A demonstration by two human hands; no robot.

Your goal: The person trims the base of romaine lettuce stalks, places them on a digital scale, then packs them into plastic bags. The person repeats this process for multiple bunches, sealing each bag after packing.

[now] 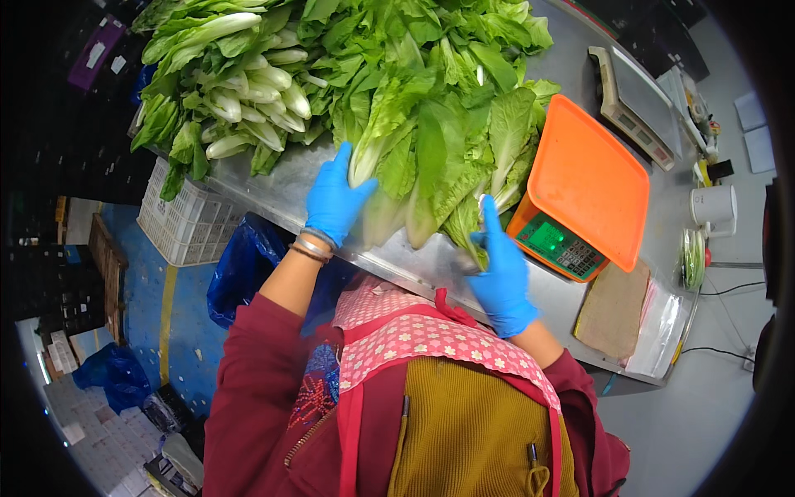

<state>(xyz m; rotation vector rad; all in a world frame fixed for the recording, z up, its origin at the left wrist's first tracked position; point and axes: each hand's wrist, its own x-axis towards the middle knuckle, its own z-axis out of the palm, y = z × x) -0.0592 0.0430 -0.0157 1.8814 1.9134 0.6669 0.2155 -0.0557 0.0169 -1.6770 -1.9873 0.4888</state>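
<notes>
Both hands wear blue gloves. My left hand (337, 196) has its thumb and fingers apart against the white stem of a leafy green (372, 149) at the near edge of the pile. My right hand (500, 267) is at the right side of the loose leaves, fingers extended; something small and blurred, perhaps metal, shows beside its palm, and I cannot tell whether it is held. Between my hands, several romaine-like leaves (422, 214) are blurred at their lower ends. Stacked greens with white stems (261, 93) lie at the upper left.
An orange digital scale (587, 180) stands right of the greens on the metal table (279, 180). A second scale (640, 105) is behind it. Brown cardboard (612, 310) lies at the near right. A white plastic crate (186, 217) and blue plastic bag (245, 267) sit below the table's left edge.
</notes>
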